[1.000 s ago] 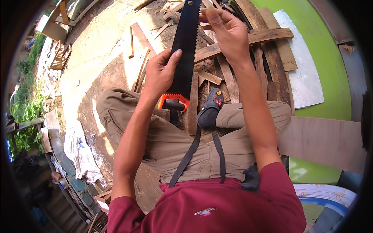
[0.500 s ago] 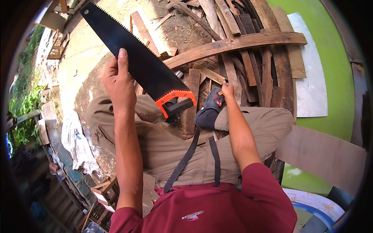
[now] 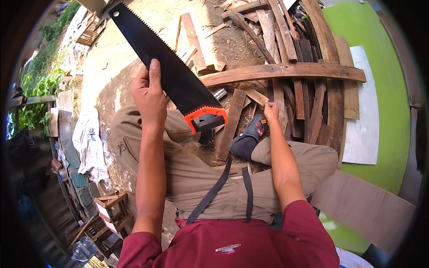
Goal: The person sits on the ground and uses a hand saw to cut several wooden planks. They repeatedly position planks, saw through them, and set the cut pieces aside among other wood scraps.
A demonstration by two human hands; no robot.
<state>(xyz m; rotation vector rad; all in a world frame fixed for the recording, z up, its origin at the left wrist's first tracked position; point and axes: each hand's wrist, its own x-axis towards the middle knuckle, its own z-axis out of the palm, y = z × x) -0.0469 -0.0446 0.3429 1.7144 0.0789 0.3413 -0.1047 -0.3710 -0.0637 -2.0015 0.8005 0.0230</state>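
Head view: left hand (image 3: pixel 149 96) grips flat black toothed saw (image 3: pixel 163 58).

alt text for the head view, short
A seated person's left hand grips the black blade of a handsaw with an orange handle, while the right hand touches scrap wooden planks on the dirt by their shoe.
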